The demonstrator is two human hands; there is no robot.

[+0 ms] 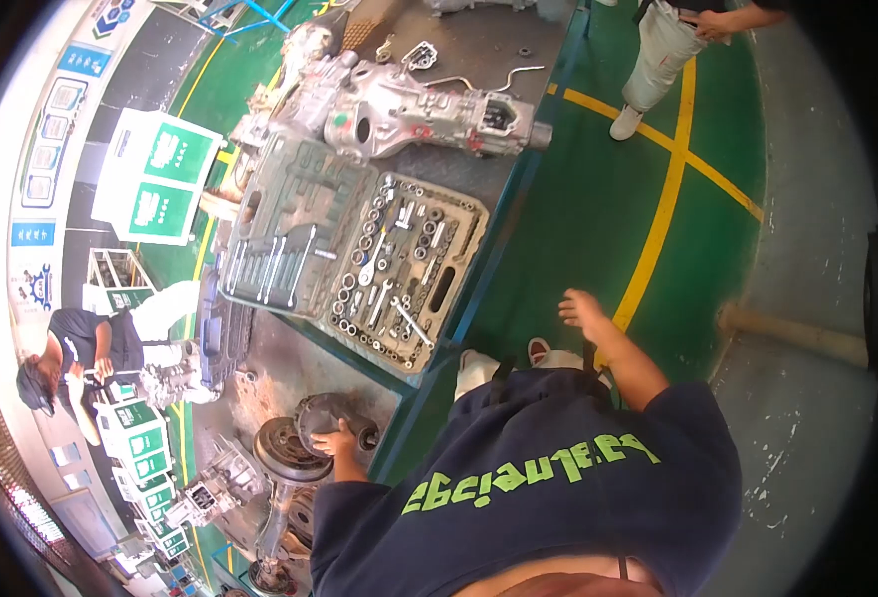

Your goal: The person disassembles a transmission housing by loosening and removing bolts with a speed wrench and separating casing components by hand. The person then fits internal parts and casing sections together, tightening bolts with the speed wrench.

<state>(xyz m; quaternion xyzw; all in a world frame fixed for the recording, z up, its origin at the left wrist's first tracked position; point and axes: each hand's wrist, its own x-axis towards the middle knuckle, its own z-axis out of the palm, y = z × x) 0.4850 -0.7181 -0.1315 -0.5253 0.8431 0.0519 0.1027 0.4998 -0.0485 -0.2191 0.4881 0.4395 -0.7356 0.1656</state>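
My left hand (335,439) is at the bench's near end, its fingers stretched out against or just above a round dark metal housing (325,416). Beside it sits a rusty brake drum (288,448); whether my fingertips press on either cannot be told. To the right, my right hand (580,310) hangs over the green floor, fingers apart, with nothing in it. Between and ahead of the hands, an opened socket set case (469,229) lies on the bench. Its tray holds sockets, a ratchet (366,271) and combination wrenches (414,323); more wrenches (278,267) sit in the lid.
A large silver gearbox (389,109) lies beyond the case. The workbench's blue edge (489,239) runs diagonally. One person (71,348) stands left across the bench, another (658,60) at the upper right. Yellow lines (663,229) cross the floor; an axle part (278,522) lies lower left.
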